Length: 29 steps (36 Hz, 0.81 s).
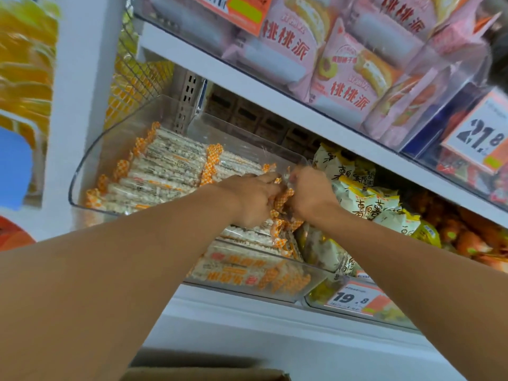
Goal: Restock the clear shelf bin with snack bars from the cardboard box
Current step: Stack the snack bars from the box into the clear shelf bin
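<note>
A clear shelf bin (90,158) sits on the middle shelf and holds several snack bars (165,163), white with orange checkered ends, lying in rows. My left hand (247,199) and my right hand (310,196) are both inside the bin's right part, close together, gripping a bunch of snack bars (283,200) by their checkered ends. More bars lie under my hands against the bin's front wall. The cardboard box (206,373) shows only as a brown edge at the bottom of the view.
To the right stands a bin of yellow-and-white snack bags (365,199) with a 19.8 price tag (354,298). On the upper shelf (247,86), pink cake packets (343,86) hang overhead. A wire divider (134,75) and white post (79,78) are left.
</note>
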Each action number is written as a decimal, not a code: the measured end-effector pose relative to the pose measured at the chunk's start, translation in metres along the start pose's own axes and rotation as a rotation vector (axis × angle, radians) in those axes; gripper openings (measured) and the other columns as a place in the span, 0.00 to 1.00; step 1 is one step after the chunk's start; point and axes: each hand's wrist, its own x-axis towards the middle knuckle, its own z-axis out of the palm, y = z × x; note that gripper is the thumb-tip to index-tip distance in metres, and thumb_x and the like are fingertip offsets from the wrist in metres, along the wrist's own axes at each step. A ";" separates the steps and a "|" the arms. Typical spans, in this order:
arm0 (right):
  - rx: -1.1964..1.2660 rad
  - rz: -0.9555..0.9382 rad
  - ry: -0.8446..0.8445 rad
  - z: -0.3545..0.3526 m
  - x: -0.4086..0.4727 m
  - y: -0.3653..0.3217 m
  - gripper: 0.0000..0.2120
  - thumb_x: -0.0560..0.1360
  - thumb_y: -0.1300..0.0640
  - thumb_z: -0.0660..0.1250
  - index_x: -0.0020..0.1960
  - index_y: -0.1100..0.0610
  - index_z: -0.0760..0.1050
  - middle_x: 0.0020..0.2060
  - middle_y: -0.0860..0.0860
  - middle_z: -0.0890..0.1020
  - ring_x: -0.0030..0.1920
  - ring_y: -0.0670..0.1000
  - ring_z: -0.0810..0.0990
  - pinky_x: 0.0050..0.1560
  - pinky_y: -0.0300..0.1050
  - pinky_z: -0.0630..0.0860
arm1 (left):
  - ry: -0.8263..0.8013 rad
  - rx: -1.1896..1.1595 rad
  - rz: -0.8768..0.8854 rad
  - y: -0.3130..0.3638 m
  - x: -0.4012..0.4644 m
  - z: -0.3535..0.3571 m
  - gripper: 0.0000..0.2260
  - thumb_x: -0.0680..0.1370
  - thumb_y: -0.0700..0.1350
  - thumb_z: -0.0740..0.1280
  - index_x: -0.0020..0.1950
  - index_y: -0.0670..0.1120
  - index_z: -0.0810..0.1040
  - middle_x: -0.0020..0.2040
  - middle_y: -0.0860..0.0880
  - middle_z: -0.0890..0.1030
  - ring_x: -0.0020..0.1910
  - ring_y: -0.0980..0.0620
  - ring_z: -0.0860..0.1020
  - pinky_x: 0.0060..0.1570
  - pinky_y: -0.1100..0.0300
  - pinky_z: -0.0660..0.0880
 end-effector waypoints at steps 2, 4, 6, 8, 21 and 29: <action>0.023 0.038 -0.117 -0.004 -0.001 -0.003 0.25 0.65 0.64 0.81 0.59 0.61 0.77 0.53 0.57 0.83 0.52 0.57 0.84 0.49 0.44 0.80 | -0.001 -0.051 -0.004 -0.001 0.001 0.000 0.27 0.83 0.45 0.55 0.80 0.59 0.52 0.81 0.57 0.43 0.79 0.47 0.54 0.75 0.48 0.59; -0.014 0.020 -0.192 -0.007 -0.003 -0.008 0.33 0.60 0.59 0.84 0.62 0.60 0.75 0.54 0.55 0.82 0.55 0.55 0.82 0.52 0.43 0.78 | -0.004 -0.173 -0.035 -0.004 0.001 -0.002 0.31 0.82 0.41 0.57 0.80 0.63 0.49 0.82 0.55 0.48 0.77 0.48 0.61 0.72 0.50 0.65; -0.070 -0.021 -0.172 -0.005 -0.005 -0.009 0.38 0.63 0.60 0.82 0.68 0.59 0.69 0.57 0.56 0.80 0.59 0.57 0.80 0.55 0.46 0.77 | -0.001 -0.286 -0.060 -0.008 0.000 -0.007 0.35 0.82 0.40 0.58 0.78 0.68 0.46 0.77 0.44 0.63 0.58 0.47 0.77 0.56 0.50 0.78; -0.081 -0.077 -0.112 0.000 -0.009 -0.009 0.35 0.69 0.63 0.74 0.73 0.56 0.65 0.56 0.58 0.81 0.57 0.59 0.81 0.53 0.49 0.78 | 0.000 -0.330 -0.090 -0.011 -0.005 -0.013 0.35 0.82 0.41 0.58 0.77 0.69 0.42 0.71 0.39 0.70 0.46 0.48 0.78 0.48 0.46 0.80; -0.141 -0.177 -0.103 -0.016 -0.010 -0.003 0.39 0.66 0.64 0.78 0.72 0.56 0.65 0.56 0.57 0.80 0.56 0.60 0.81 0.45 0.47 0.77 | -0.063 -0.092 -0.116 -0.033 -0.016 -0.007 0.26 0.83 0.54 0.55 0.78 0.67 0.49 0.81 0.51 0.54 0.71 0.45 0.70 0.66 0.47 0.72; -0.194 -0.250 -0.027 0.002 -0.018 -0.004 0.41 0.72 0.68 0.67 0.79 0.53 0.53 0.50 0.59 0.82 0.47 0.61 0.83 0.43 0.53 0.81 | -0.081 -0.076 -0.131 -0.033 -0.012 -0.006 0.25 0.83 0.53 0.56 0.79 0.63 0.54 0.81 0.52 0.55 0.77 0.45 0.61 0.71 0.48 0.67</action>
